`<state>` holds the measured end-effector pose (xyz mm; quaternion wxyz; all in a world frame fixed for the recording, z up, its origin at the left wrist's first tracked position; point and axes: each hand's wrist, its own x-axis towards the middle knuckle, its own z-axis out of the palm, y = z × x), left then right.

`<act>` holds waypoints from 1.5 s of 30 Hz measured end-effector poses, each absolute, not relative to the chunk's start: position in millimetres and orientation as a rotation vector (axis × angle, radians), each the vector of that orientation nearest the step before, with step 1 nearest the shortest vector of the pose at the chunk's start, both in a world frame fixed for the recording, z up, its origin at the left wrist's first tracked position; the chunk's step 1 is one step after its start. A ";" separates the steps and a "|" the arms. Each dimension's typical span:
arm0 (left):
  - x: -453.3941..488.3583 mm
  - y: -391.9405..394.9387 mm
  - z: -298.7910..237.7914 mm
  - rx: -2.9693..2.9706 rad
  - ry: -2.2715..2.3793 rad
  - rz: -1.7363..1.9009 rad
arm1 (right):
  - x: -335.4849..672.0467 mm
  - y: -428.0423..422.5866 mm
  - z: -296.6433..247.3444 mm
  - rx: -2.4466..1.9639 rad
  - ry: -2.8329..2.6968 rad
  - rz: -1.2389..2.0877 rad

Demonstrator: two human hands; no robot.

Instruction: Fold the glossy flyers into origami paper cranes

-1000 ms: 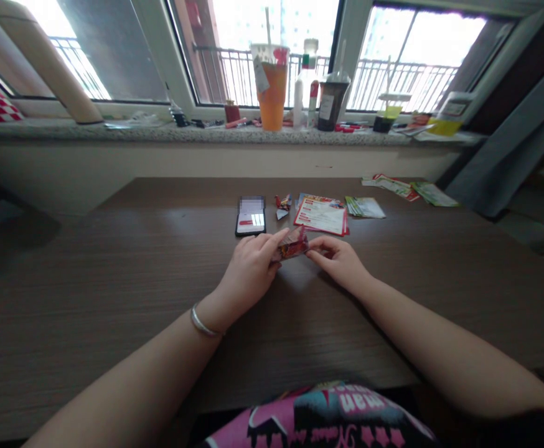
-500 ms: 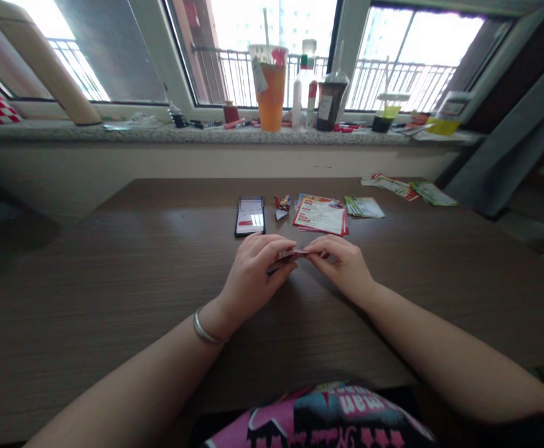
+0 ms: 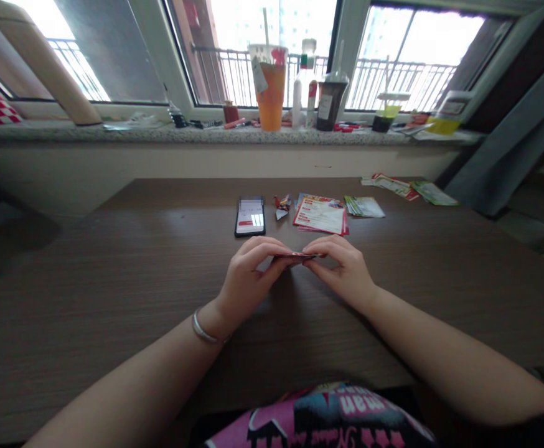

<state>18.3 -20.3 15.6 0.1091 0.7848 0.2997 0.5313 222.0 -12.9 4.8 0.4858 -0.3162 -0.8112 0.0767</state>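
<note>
Between my two hands is a small piece of folded paper [image 3: 297,255], reddish and seen nearly edge-on just above the table. My left hand [image 3: 253,266] pinches its left end, thumb below and fingers on top. On the other end, my right hand [image 3: 340,264] grips it the same way. Much of the paper is hidden by my fingers. Just beyond my hands lie a small folded paper figure [image 3: 282,207], a phone [image 3: 250,218] with its screen lit, and a stack of printed red-and-white sheets [image 3: 321,214].
Green-and-white paper slips [image 3: 364,207] lie right of the stack, with more leaflets [image 3: 396,186] toward the table's back right corner. Along the windowsill [image 3: 160,134] stand a tall orange drink cup [image 3: 271,93], a dark cup [image 3: 330,102], bottles and small items. The brown table [image 3: 113,267] spreads to both sides.
My left hand has shifted slightly and its fingers have flattened over the paper. The paper now sits more level and reaches further under my right fingers. The things on the table are unmoved.
</note>
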 end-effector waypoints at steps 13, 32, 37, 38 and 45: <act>16.4 -20.4 13.8 2.434 0.864 1.537 | 223.5 -13.1 8.8 -0.725 -1.948 0.145; 16.7 -19.0 12.7 2.367 0.885 1.604 | 223.6 -10.8 9.1 -0.701 -1.921 0.238; 16.3 -17.0 11.4 2.539 0.875 1.547 | 224.1 -11.2 10.6 -0.676 -1.953 0.168; 16.3 -16.7 10.9 2.570 0.886 1.530 | 224.5 -11.2 10.6 -0.673 -1.972 0.150; 16.5 -16.2 6.8 2.723 0.958 1.444 | 225.8 -13.4 10.6 -0.684 -2.060 0.078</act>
